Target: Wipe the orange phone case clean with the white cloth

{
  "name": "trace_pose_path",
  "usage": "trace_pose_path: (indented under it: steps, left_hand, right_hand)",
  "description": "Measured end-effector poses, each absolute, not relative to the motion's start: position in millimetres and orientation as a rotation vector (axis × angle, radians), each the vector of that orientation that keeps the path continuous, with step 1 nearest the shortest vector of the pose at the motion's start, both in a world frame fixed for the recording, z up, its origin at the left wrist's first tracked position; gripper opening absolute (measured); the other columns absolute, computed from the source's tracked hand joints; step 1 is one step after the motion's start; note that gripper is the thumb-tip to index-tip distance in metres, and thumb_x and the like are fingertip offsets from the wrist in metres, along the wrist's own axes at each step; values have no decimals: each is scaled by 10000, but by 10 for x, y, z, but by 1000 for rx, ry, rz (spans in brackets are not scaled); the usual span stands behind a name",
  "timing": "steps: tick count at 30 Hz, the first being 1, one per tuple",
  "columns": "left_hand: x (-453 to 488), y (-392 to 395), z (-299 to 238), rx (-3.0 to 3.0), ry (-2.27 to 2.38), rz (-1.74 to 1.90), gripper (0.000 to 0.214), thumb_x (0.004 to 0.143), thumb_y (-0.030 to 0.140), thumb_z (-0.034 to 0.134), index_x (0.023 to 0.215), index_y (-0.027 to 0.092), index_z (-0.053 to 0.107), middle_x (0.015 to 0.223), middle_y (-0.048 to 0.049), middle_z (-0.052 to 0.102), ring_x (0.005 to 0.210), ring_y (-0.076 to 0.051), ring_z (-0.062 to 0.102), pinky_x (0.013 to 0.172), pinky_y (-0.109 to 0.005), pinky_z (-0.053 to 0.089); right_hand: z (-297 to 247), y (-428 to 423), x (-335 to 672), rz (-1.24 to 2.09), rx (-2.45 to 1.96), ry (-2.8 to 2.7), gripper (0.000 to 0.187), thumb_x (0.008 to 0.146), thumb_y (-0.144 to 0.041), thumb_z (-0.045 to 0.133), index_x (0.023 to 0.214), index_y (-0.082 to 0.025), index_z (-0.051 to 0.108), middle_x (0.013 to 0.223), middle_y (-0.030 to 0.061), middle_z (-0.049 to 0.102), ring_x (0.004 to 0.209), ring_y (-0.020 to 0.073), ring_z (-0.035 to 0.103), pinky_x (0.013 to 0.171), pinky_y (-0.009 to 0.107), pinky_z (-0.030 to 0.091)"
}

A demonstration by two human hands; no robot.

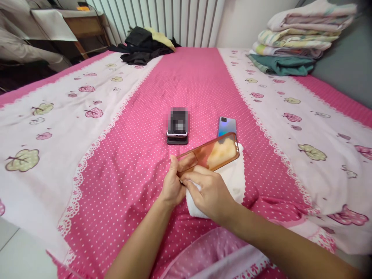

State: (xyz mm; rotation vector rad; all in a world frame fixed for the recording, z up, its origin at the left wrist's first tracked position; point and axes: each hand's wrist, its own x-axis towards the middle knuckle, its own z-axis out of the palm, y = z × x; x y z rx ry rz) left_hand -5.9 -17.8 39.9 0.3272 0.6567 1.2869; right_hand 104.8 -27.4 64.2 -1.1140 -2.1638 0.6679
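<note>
My left hand (172,184) is closed round the near end of a clear amber phone case (222,153), its thumb along the edge. The case tilts up to the right. My right hand (207,192) pinches a white cloth (196,205) against the case's lower edge. White cloth with a scalloped edge (238,178) also shows on the bed to the right; whether it is the same piece I cannot tell. Behind the case lies a blue-silver phone (227,124), partly covered by it. A dark phone (177,138) lies farther left, its upper part pixelated.
A pink dotted bedspread (192,85) with white floral side bands covers the bed. Black and yellow clothes (142,44) lie at the far left. Folded bedding (296,38) is stacked at the far right. A radiator (162,23) and a wooden desk (84,29) stand behind.
</note>
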Motion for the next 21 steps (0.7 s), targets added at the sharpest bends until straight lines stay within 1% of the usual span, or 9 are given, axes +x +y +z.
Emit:
trace_pose_path:
  steps: [2, 4, 7, 10, 13, 16, 19, 21]
  left_hand:
    - [-79, -175, 428, 342, 643, 1258, 580, 846, 592, 442, 1033, 98, 683, 1084, -143, 695, 1168, -284, 554, 992, -356, 416]
    - [-88, -172, 441, 337, 634, 1227, 579, 866, 581, 410, 999, 93, 689, 1066, -152, 699, 1168, -292, 553, 1004, -380, 404]
    - [-74, -169, 445, 324, 580, 1186, 585, 904, 550, 338, 940, 92, 700, 1045, -150, 704, 1155, -274, 563, 1024, -379, 385]
    - [-53, -164, 462, 340, 501, 1127, 624, 916, 553, 279, 938, 92, 699, 1065, -153, 694, 1181, -279, 542, 1043, -393, 363]
    - [-68, -152, 496, 313, 493, 1142, 629, 903, 579, 277, 1055, 110, 668, 1129, -151, 667, 1204, -286, 523, 1042, -413, 355]
    - [-115, -138, 516, 264, 512, 1183, 606, 896, 596, 279, 1195, 177, 599, 1183, -127, 644, 1194, -265, 536, 1016, -408, 379]
    - [-153, -134, 508, 249, 458, 1162, 576, 888, 602, 297, 1221, 228, 582, 1208, -111, 632, 1179, -258, 550, 994, -412, 400]
    - [-163, -141, 500, 227, 430, 1164, 560, 887, 599, 310, 1181, 226, 608, 1210, -110, 630, 1181, -262, 548, 997, -428, 397]
  right_hand:
    - [671, -285, 1048, 583, -1160, -2294, 226, 840, -115, 467, 855, -185, 681, 846, 45, 662, 781, 162, 639, 699, 247, 471]
    - [700, -291, 1047, 474, -1200, -2425, 208, 831, -126, 471, 826, -188, 669, 819, 44, 650, 737, 168, 632, 636, 256, 444]
    - [741, -291, 1056, 297, -1237, -2567, 185, 802, -119, 484, 796, -194, 653, 769, 34, 630, 633, 166, 604, 521, 277, 363]
    - [769, -280, 1088, 228, -1212, -2630, 186, 766, -85, 493, 783, -193, 644, 753, 27, 624, 599, 161, 586, 487, 287, 314]
    - [770, -259, 1134, 285, -1175, -2553, 188, 809, -113, 475, 761, -192, 639, 747, 27, 623, 619, 159, 590, 520, 279, 355]
    - [746, -231, 1166, 371, -1145, -2291, 189, 859, -153, 461, 833, -177, 647, 788, 40, 649, 709, 163, 619, 617, 267, 428]
    - [726, -215, 1174, 422, -1139, -2085, 142, 835, -142, 515, 871, -175, 648, 818, 37, 680, 771, 159, 636, 705, 259, 459]
    - [725, -215, 1173, 421, -1148, -2029, 119, 817, -142, 544, 852, -180, 651, 800, 31, 688, 758, 157, 640, 721, 260, 469]
